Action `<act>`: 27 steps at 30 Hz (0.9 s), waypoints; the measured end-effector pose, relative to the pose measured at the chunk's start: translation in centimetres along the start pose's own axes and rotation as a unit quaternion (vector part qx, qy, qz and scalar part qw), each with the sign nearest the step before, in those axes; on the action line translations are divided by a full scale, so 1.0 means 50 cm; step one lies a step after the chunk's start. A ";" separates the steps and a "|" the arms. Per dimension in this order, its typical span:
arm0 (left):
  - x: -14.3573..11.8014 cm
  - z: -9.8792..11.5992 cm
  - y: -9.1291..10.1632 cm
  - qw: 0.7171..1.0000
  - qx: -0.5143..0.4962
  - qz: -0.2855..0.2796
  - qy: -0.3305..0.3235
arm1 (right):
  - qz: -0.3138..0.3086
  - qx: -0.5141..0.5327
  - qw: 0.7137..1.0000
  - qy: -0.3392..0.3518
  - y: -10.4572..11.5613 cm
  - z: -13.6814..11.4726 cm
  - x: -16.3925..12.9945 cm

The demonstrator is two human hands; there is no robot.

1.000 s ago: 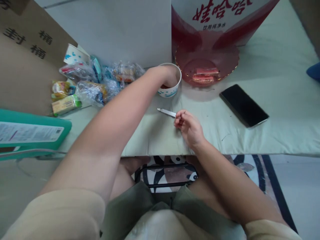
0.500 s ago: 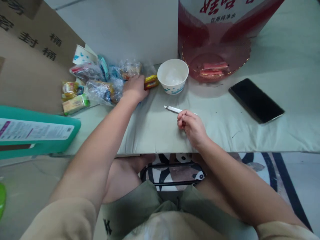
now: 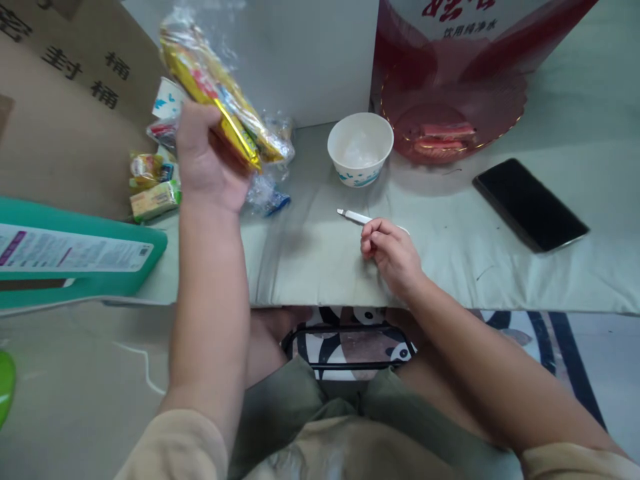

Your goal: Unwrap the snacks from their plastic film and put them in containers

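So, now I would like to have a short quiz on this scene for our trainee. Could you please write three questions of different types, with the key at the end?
1. Multiple choice: What does the left hand hold?
A) the green container
B) the yellow packets
C) the pink dish

2. True or false: The black phone lies to the right of the white bowl, as the person sees it.

3. Short answer: Which hand is closer to the slim white tool?

Key
1. B
2. True
3. The right hand
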State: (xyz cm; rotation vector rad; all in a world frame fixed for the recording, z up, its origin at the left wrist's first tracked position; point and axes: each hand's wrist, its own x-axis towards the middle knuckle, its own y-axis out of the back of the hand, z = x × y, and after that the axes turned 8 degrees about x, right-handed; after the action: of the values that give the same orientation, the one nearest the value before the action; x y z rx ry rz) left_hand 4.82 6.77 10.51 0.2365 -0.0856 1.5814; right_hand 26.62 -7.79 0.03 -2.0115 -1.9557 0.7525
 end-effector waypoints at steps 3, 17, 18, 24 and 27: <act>-0.122 0.018 -0.007 0.989 -0.044 -0.088 0.110 | 0.012 -0.016 0.997 0.074 0.004 0.000 0.001; -0.282 -0.117 -0.103 0.842 -0.369 -0.096 0.382 | -0.218 -0.358 0.840 0.345 0.026 0.028 -0.034; -0.280 -0.123 -0.102 0.841 -0.376 -0.085 0.381 | -0.217 -0.381 0.823 0.361 0.023 0.032 -0.036; -0.274 -0.140 -0.085 0.806 -0.376 -0.056 0.453 | -0.233 -0.441 0.787 0.363 0.014 0.059 -0.026; -0.271 -0.137 -0.079 0.785 -0.396 -0.070 0.471 | -0.245 -0.453 0.762 0.391 0.019 0.058 -0.019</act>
State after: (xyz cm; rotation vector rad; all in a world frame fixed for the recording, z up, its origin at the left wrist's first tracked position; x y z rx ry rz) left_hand 8.20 -5.00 0.71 -1.1862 0.0554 1.2286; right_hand 25.99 -9.32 -2.71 -1.5186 -2.2092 -1.1948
